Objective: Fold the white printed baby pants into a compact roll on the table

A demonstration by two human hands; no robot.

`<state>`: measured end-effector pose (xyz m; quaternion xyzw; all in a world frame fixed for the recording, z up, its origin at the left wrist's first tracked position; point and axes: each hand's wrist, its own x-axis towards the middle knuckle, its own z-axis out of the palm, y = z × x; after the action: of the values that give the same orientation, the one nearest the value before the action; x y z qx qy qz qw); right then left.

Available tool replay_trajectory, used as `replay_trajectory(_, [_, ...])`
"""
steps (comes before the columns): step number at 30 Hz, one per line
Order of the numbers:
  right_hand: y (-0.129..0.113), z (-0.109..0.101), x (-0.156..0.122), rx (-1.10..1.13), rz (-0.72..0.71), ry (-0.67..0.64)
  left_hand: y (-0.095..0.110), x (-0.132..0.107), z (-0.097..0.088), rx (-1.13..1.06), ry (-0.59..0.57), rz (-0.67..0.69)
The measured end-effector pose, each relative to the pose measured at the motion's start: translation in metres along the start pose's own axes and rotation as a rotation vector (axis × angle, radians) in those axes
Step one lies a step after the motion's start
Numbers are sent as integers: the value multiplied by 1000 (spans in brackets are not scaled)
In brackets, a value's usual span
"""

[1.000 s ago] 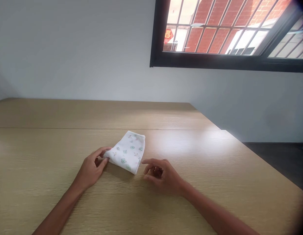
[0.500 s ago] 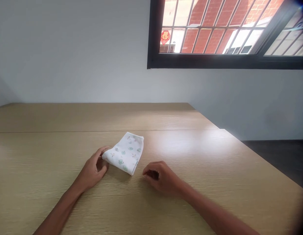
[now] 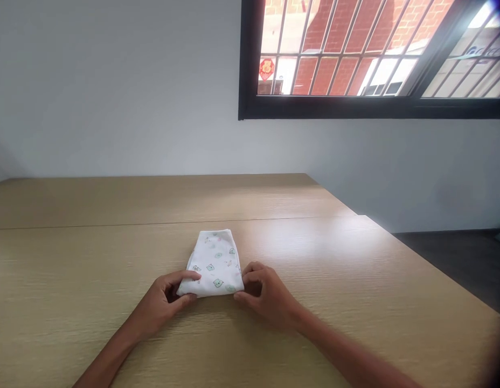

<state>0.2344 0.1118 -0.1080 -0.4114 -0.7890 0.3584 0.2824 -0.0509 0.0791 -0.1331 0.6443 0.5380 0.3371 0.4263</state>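
A folded white cloth (image 3: 217,261) printed with small green animal faces lies on the wooden table, its narrower end away from me. My left hand (image 3: 163,299) holds the near left corner, index finger on top and thumb at the front edge. At the near right corner, my right hand (image 3: 270,293) pinches the cloth between thumb and fingers. The near edge runs almost straight between both hands. Its underside is hidden.
The pale wood table (image 3: 92,258) has a seam across it and a second section behind. A grey-white wall (image 3: 112,97) rises beyond, with a dark-framed barred window (image 3: 334,108) at upper right. The table's right edge slants toward me, with dark floor (image 3: 444,253) past it.
The cloth has turned, so its near edge now lies nearly level in front of me. My left hand has shifted right and taken its left corner; my right hand has closed on the right corner.
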Motion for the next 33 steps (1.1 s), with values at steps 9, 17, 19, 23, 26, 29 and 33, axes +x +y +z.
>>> replay_trajectory(9, [7,-3,6,-1,7,-38,4,1,-2,-25,-12,-19])
replay_trajectory(17, [2,-5,5,48,21,-59,5,1,-1,-92,-25,-25])
replay_trajectory(19, [0,-5,5,130,41,-57,5,1,0,-121,-39,-22])
replay_trajectory(23, [-2,-6,6,227,67,-65,6,0,3,-192,-76,-17])
replay_trajectory(26, [-6,-6,5,278,126,-107,11,-2,6,-276,-129,-13])
replay_trajectory(29, [-10,-5,4,337,260,-131,19,-2,8,-392,-120,-32])
replay_trajectory(33, [-12,-3,8,390,423,-108,24,4,9,-393,-59,-172])
